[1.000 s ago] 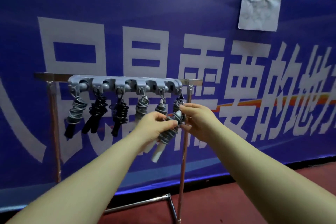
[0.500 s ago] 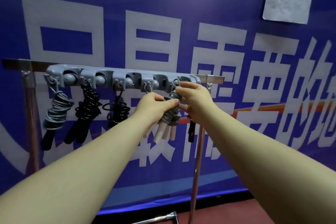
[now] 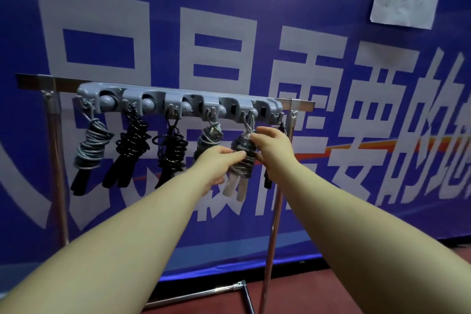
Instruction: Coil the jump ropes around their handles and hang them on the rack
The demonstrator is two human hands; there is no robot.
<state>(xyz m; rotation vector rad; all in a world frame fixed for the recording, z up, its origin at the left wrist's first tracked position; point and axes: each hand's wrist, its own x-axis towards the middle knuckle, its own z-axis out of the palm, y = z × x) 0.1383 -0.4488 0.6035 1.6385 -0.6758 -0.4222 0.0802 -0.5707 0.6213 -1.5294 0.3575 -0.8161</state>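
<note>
Rack (image 3: 178, 103): four coiled ropes already hung on the left hooks. Left hand (image 3: 216, 160) grips the grey coiled rope (image 3: 242, 158) mid-bundle, at the fifth hook; right hand (image 3: 270, 145) pinches its top loop. Advice: support the weight from below, seat the loop fully before letting go. Loop probably over the hook, but fingers cover it. A sixth, dark rope sits mostly hidden behind the right hand.

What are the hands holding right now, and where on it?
Both grip the grey coiled jump rope: left hand at mid-coil, right hand pinching its top loop.
</note>
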